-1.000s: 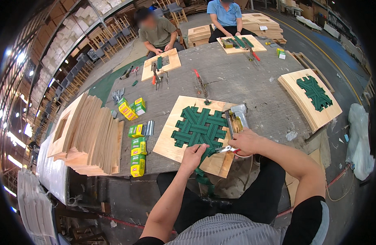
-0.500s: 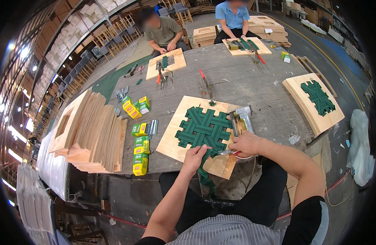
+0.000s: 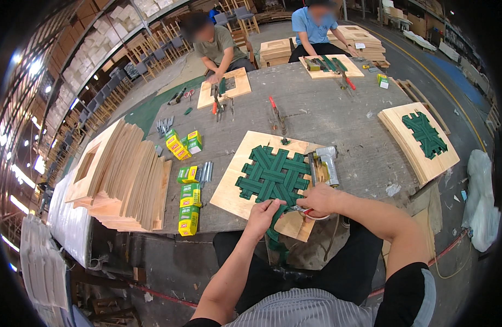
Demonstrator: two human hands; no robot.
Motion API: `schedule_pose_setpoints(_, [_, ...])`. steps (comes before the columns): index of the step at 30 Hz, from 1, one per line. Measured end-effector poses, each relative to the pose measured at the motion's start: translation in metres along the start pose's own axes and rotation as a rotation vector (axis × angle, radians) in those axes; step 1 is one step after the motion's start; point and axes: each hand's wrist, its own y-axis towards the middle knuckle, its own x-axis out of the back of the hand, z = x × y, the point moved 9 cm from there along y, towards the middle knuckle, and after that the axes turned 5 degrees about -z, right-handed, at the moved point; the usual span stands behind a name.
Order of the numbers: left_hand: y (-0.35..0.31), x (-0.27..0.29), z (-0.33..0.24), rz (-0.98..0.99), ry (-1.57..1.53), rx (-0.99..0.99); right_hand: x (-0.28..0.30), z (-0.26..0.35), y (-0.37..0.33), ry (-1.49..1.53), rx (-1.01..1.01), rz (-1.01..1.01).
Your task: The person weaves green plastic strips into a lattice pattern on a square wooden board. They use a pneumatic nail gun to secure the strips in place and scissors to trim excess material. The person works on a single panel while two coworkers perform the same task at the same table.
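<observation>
Green webbing straps [image 3: 273,175] lie interlaced over a square wooden board [image 3: 229,188] in front of me, their short ends poking out around the edges. At the board's near edge my left hand [image 3: 262,217] pinches a loose webbing strap [image 3: 275,233], whose tail hangs down past the table edge. My right hand [image 3: 323,199] is closed around red-handled scissors [image 3: 312,213], with the blades pointing left at the strap beside my left fingers. Just beyond my right hand, a staple gun [image 3: 328,163] rests on the board's right side.
Wooden frames stand stacked [image 3: 125,174] on the left, near yellow-green boxes [image 3: 189,193] and staple strips [image 3: 207,171]. A board with woven webbing [image 3: 424,134] tops the right stack. Red-handled clamp [image 3: 274,111] lies ahead. Two people sit across the table with boards [image 3: 239,82].
My hands and the scissors have shifted only slightly at the near edge. Across the table, the left person reaches over their board, and the right person's arms have spread apart.
</observation>
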Motion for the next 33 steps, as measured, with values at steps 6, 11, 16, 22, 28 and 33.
schedule_pose_setpoints(6, [-0.021, 0.028, -0.017, -0.086, -0.020, -0.266, 0.007, -0.010, -0.024, 0.204, -0.204, -0.188])
schedule_pose_setpoints(11, [-0.071, 0.082, 0.041, -0.249, -0.197, -0.082, 0.010, -0.108, -0.141, 0.249, -1.043, -0.722])
schedule_pose_setpoints(16, [-0.096, 0.071, 0.100, -0.278, -0.402, 0.169, -0.014, -0.156, -0.208, -0.007, -1.085, -0.679])
schedule_pose_setpoints(22, [-0.110, 0.066, 0.079, -0.323, -0.207, -0.018, -0.027, -0.152, -0.134, 0.342, -1.059, -0.736])
schedule_pose_setpoints(28, [-0.093, 0.026, -0.008, -0.243, 0.230, -0.428, -0.032, -0.142, -0.087, 0.564, -1.259, -0.696])
schedule_pose_setpoints(33, [-0.077, 0.023, -0.042, -0.222, 0.371, -0.554, -0.024, -0.158, -0.124, 0.589, -1.208, -0.848])
